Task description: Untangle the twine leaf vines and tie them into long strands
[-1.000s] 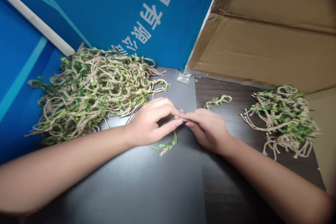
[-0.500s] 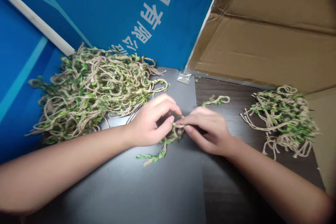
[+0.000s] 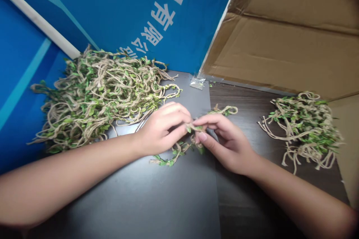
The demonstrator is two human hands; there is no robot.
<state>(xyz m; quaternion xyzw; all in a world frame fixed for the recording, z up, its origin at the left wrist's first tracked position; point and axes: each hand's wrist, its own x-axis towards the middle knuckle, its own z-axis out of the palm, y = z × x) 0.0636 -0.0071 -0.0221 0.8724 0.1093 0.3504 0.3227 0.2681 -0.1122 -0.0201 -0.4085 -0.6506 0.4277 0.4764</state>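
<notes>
Between my two hands is a jute rope with small green leaves along it. My left hand pinches it between thumb and fingers. From the other side, the thumb and forefinger of my right hand close on the same rope, close to the left fingertips. One leafy end hangs below toward the grey surface, and a looped end shows beyond my right hand. How the strands cross at the fingertips is partly hidden.
A large heap of leafy jute ropes lies at the left against a blue printed panel. A smaller bundle sits at the right on the dark wood table. Cardboard stands behind. A clear plastic scrap lies near its corner.
My right fingers have parted somewhat and turned at the rope. The looped end has shifted left toward my hands, and the lower leafy end has drawn up slightly.
</notes>
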